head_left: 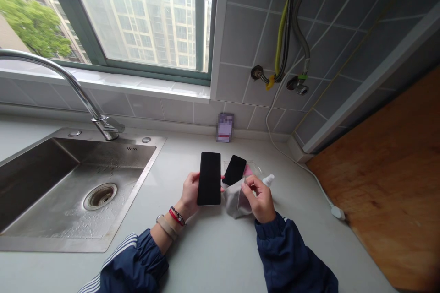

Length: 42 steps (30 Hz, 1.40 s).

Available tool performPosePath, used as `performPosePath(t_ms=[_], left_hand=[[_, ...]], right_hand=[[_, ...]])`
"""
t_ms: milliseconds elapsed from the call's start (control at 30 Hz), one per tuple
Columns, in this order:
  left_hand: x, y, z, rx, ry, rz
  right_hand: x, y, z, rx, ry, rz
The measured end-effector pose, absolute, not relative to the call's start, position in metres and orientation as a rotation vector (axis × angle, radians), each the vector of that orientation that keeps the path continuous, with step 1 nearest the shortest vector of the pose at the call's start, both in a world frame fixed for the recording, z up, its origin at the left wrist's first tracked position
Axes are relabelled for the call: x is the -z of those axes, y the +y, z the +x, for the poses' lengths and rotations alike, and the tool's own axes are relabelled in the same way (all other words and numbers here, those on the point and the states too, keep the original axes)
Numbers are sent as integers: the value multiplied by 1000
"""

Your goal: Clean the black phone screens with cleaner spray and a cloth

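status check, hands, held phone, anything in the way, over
Left hand gripping phone, dark face showing. Right hand pinching grey cloth beside it. Possible obstacle: second phone, just beyond the cloth.

Stainless-steel sink (62,206) and dark-green window frame (144,72) along a grey tiled wall (252,39)
A curved chrome tap (80,94) rises behind the basin with its round metal drain (100,196); through the glass show a leafy green tree (32,23) and a pale apartment block (151,27); a small purple upright item (225,127), perhaps a packet, too blurred to read, stands near the wall; a yellow hose (281,23) hangs above; a white plug (338,213) lies beside a brown wooden panel (385,169)
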<state>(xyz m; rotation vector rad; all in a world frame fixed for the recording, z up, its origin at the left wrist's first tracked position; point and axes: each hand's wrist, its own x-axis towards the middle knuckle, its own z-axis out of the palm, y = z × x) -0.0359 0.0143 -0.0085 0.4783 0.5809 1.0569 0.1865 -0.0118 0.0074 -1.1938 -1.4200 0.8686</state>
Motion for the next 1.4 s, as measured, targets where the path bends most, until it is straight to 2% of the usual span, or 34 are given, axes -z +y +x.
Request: performPosePath(t_ms=[267,600,933,1033,1200,1400], left_hand=[[3,11,-35,-1009,555,510],[8,11,-32,-984,550,473],[6,4,-26,-919,491,569],[9,2,-21,-908,560,527],[14,3,-18,-1135,780,439],[21,9,-22,-1273,907,431]], right_hand=[[3,-10,179,-1224,-1033,-1088],[-4,-8,175,-1429,-604,-885],[-3,-12,167,-1035,-894,-911],[-1,-21,156,-953,-1225,-910],[1,-34,148,-541,-1961,-879],[-2,-36,149,-310,-2275,-950]])
